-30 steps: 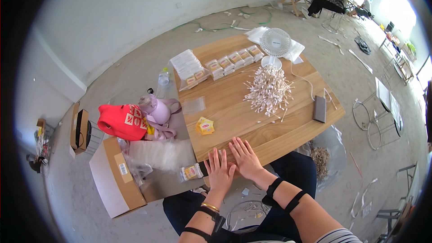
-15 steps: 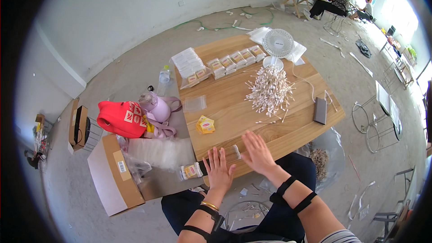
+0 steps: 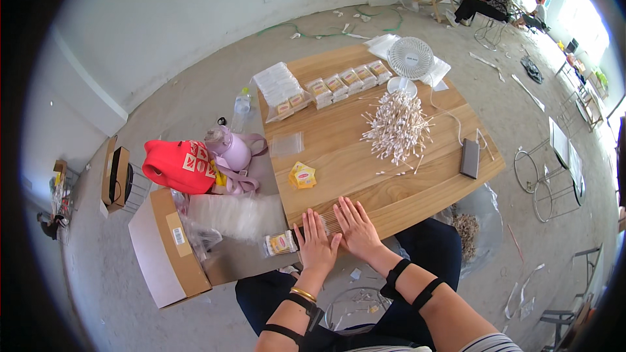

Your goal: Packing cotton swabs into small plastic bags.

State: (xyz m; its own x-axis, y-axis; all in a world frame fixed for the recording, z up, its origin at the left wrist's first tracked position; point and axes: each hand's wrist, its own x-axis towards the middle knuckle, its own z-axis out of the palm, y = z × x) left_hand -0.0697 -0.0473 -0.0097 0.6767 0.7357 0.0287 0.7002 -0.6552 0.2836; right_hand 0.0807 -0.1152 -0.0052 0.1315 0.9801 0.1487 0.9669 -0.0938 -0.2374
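Both hands lie flat with fingers spread at the near edge of the wooden table (image 3: 339, 150), gripping nothing. The left hand (image 3: 315, 242) and right hand (image 3: 355, 227) sit side by side, pressing on what looks like a small clear bag of cotton swabs (image 3: 330, 222), mostly hidden between them. A large loose pile of cotton swabs (image 3: 396, 127) lies well beyond.
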